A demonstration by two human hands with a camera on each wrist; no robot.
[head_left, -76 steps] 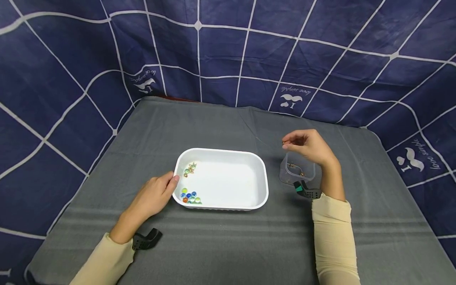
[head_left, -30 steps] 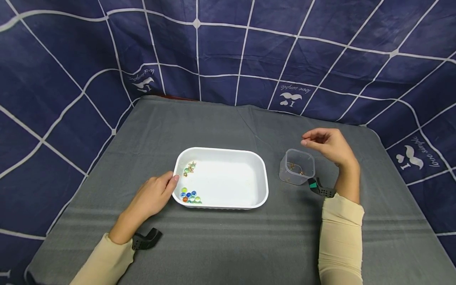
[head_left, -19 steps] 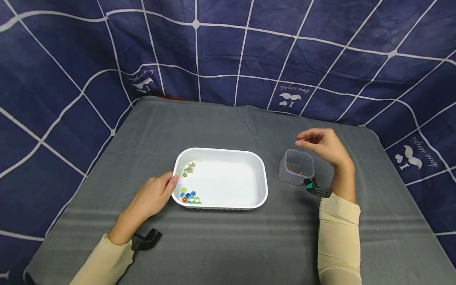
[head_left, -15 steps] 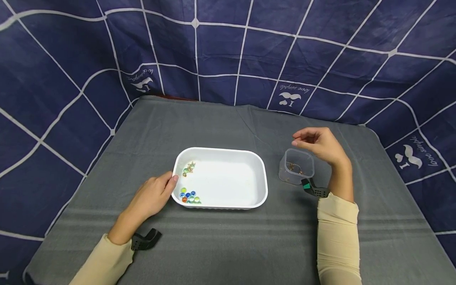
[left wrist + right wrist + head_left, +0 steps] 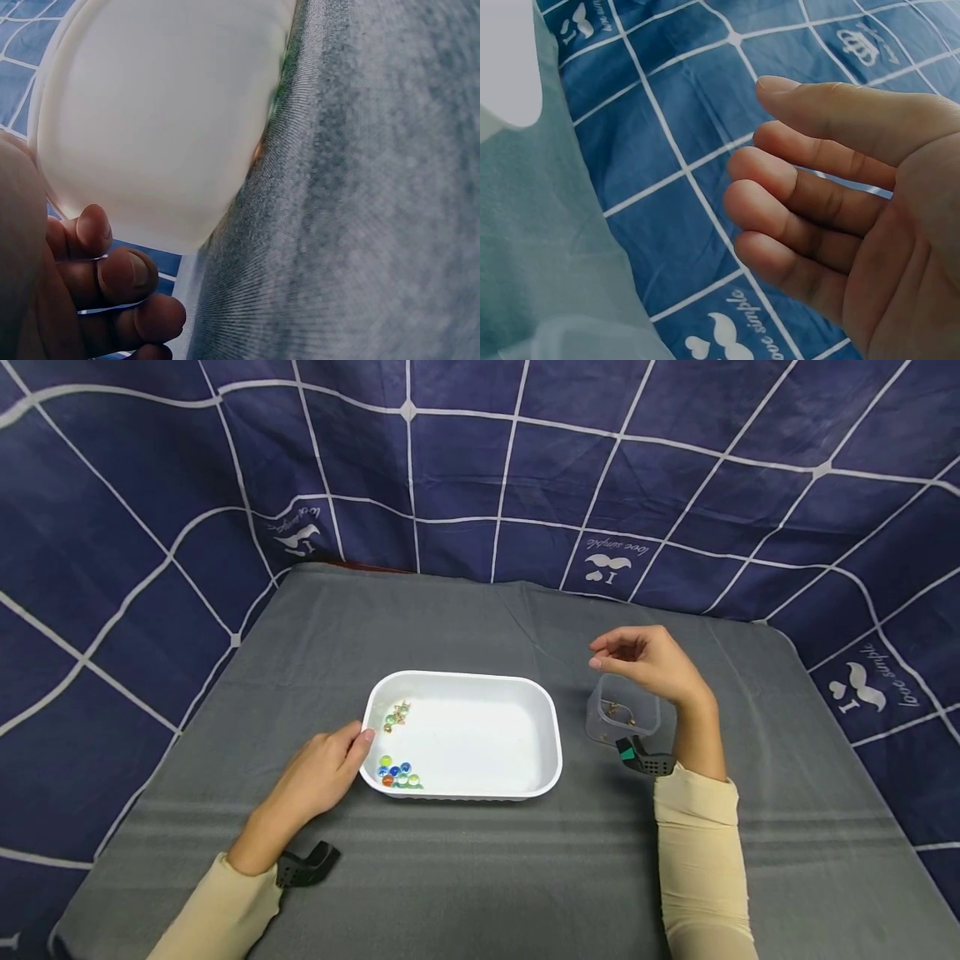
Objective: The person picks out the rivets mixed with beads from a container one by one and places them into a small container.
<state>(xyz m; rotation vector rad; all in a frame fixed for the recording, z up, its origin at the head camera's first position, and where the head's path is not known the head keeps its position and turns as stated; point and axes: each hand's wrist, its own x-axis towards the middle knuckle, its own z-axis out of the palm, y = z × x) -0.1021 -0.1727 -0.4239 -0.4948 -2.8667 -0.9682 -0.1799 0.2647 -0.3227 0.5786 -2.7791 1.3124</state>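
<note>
At the left, the left hand (image 5: 318, 772) pinches the near-side rim of a white rectangular tray (image 5: 480, 735), thumb over the edge; its other fingers curl loosely below, as the left wrist view shows. The tray sits flat on the grey-covered bench (image 5: 480, 885). Inside, along its left end, glass marbles (image 5: 397, 772) cluster in the near corner, and small gold-and-green charms (image 5: 397, 717) lie farther back, apart from them. Right of the tray, well apart from it, a clear plastic box (image 5: 598, 727) holds more gold-coloured pieces (image 5: 619, 712). Above its far rim hangs the right hand (image 5: 647, 662), thumb and fingers apart, with nothing visible between them. The step in hand seems to be work over the box while the left hand steadies the tray. Taking a piece would call for lowering the fingertips inside the box and pinching just one.
</note>
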